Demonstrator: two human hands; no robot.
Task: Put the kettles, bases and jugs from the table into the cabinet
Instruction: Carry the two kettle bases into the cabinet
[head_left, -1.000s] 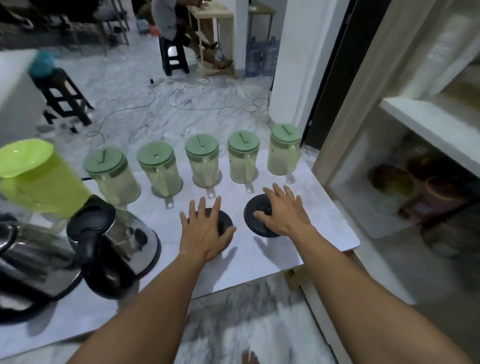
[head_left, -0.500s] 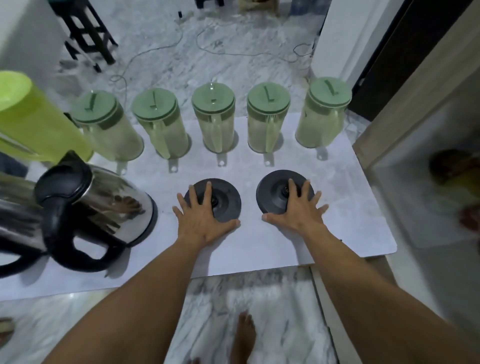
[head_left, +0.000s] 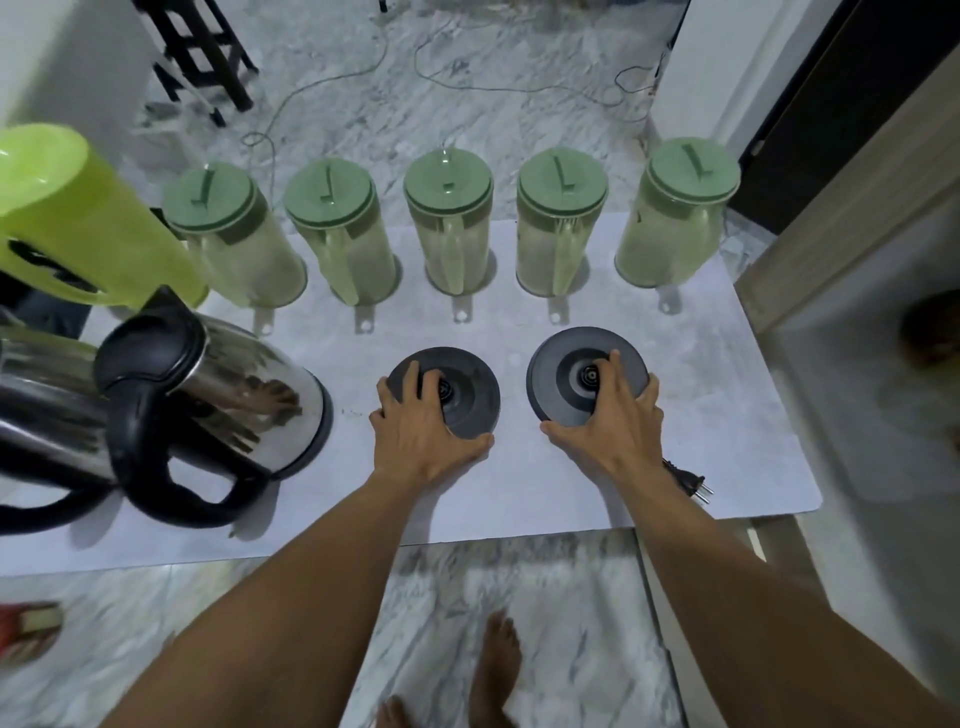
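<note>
Hands (head_left: 423, 426) now gripping bases (head_left: 470, 397), no labels

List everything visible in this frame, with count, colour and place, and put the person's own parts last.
jugs with green lids: 5, pale translucent, in a row along the table's far edge
lime jug: 1, bright green, far left
kettles: 2 steel and black, left side, one cut off by the frame
bases: 2, dark grey, mid-table
plug: 1, black, near the right wrist
table: 1, white
stool: 1, black, on the floor beyond
left hand: gripping the left base
right hand: gripping the right base
bare feet: on the marble floor below
</note>
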